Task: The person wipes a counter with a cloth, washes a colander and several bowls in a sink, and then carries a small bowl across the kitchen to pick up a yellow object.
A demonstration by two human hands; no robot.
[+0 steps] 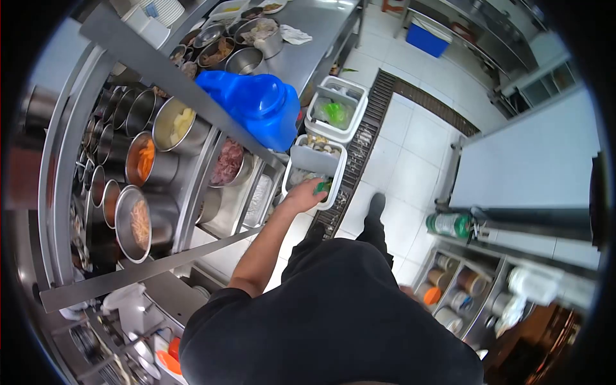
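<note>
My left hand (305, 194) reaches down to the near end of a white bin (341, 168). Its fingers are bent around a small bright green thing (322, 187), whose kind I cannot make out. A grey divider crosses this bin, with pale scraps (321, 145) on the far side and crumpled clear plastic on the near side. Of my right hand (407, 292), only a small skin-toned patch shows beside my dark shirt, with its fingers hidden.
A large blue plastic jug (256, 106) stands by the steel table. Beyond it is a second white bin (353, 131) holding a green bag (334, 113). Metal food pots (165, 218) fill the left rack. A floor drain grate (364, 138) runs alongside the bins.
</note>
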